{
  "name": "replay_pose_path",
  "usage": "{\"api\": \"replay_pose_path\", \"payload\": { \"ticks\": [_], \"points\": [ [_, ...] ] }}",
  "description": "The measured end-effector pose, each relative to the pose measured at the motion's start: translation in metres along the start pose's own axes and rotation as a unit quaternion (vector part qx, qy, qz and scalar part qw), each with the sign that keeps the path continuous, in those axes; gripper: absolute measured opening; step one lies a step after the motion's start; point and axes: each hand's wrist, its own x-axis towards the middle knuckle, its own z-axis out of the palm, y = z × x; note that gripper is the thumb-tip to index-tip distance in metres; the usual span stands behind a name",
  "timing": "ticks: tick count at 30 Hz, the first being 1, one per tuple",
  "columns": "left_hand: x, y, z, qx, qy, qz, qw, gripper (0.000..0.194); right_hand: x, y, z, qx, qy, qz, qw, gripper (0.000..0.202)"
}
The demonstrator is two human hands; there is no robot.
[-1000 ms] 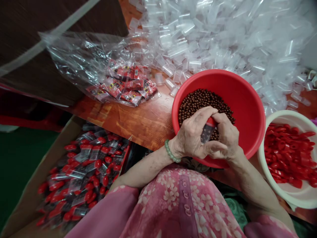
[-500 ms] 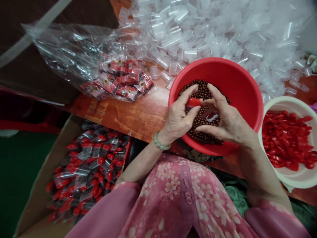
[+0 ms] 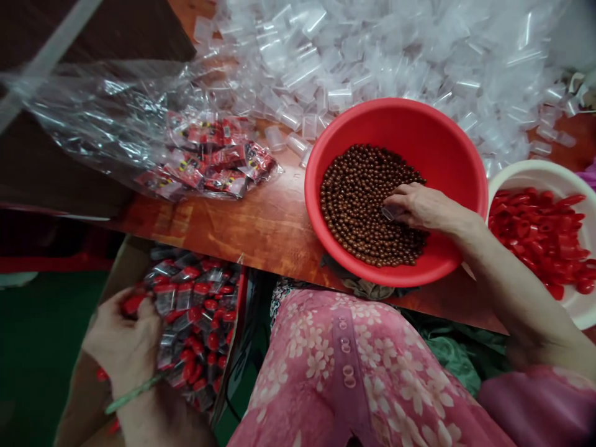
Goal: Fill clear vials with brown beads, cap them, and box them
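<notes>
At the cardboard box (image 3: 86,397) on the lower left, my left hand (image 3: 123,332) has thumb and fingers curled around a small container with a red cap (image 3: 133,303). Other red-capped clear containers (image 3: 189,298) fill the box beneath it. My right hand (image 3: 419,208) reaches into the red bowl (image 3: 447,149), its fingers closed on a small clear plastic container (image 3: 393,211). That container is tipped low among the brown beads (image 3: 358,198), and the fingers partly cover it.
A large heap of clear plastic containers (image 3: 354,56) spreads across the back of the wooden table (image 3: 261,230). A clear bag with red packets (image 3: 214,161) lies at the left. To the right, a white basin (image 3: 512,177) holds red caps (image 3: 535,230).
My left hand has gone from above the red bowl down to the box with the red-capped container. My right hand has lowered its clear container onto the beads. The view has shifted slightly.
</notes>
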Motion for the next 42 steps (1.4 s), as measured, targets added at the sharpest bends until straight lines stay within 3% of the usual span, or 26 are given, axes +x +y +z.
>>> {"api": "replay_pose_path", "payload": {
  "ticks": [3, 6, 9, 11, 12, 14, 16, 18, 22, 26, 31, 35, 38, 42],
  "points": [
    [-0.009, -0.023, -0.011, 0.045, 0.026, -0.024, 0.998, 0.026, 0.0, -0.002, -0.004, 0.019, 0.003, 0.035, 0.999, 0.029],
    [-0.014, -0.063, -0.022, 0.129, 0.108, -0.053, 0.984, 0.024, 0.002, -0.004, -0.008, 0.116, 0.029, 0.068, 0.99, 0.03],
    [-0.006, -0.083, -0.006, 0.159, 0.168, -0.034, 0.972, 0.036, 0.011, -0.008, -0.01, 0.226, 0.092, 0.139, 0.96, 0.046],
    [0.009, -0.073, 0.024, 0.095, 0.176, 0.077, 0.977, 0.039, 0.021, -0.012, -0.011, 0.271, 0.125, 0.171, 0.939, 0.055],
    [0.018, -0.063, 0.043, 0.068, 0.135, 0.134, 0.979, 0.038, 0.027, -0.014, -0.011, 0.285, 0.133, 0.178, 0.932, 0.056],
    [0.035, -0.038, 0.083, 0.035, 0.106, 0.262, 0.959, 0.034, 0.038, -0.017, -0.009, 0.293, 0.137, 0.192, 0.927, 0.05],
    [0.048, -0.016, 0.118, 0.01, 0.076, 0.331, 0.941, 0.032, 0.046, -0.022, -0.005, 0.264, 0.14, 0.211, 0.931, 0.045],
    [0.054, -0.005, 0.141, 0.012, 0.041, 0.353, 0.935, 0.031, 0.048, -0.028, -0.002, 0.212, 0.129, 0.221, 0.943, 0.043],
    [0.056, -0.006, 0.158, 0.074, 0.013, 0.341, 0.937, 0.031, 0.043, -0.044, 0.001, 0.155, 0.072, 0.19, 0.967, 0.037],
    [0.059, -0.009, 0.158, 0.071, -0.011, 0.326, 0.943, 0.031, 0.039, -0.052, -0.003, 0.215, -0.022, 0.179, 0.96, 0.025],
    [0.059, 0.002, 0.151, 0.085, -0.035, 0.338, 0.937, 0.025, 0.041, -0.048, -0.003, 0.451, -0.175, 0.2, 0.852, 0.032],
    [0.053, 0.02, 0.14, 0.107, -0.175, 0.39, 0.898, 0.03, 0.041, -0.04, 0.006, 0.591, -0.246, 0.105, 0.761, 0.042],
    [0.049, 0.033, 0.14, 0.157, -0.28, 0.388, 0.864, 0.036, 0.041, -0.035, 0.012, 0.673, -0.258, 0.038, 0.692, 0.039],
    [0.049, 0.042, 0.151, 0.23, -0.295, 0.351, 0.858, 0.032, 0.039, -0.033, 0.016, 0.708, -0.252, 0.007, 0.66, 0.028]
  ]
}}
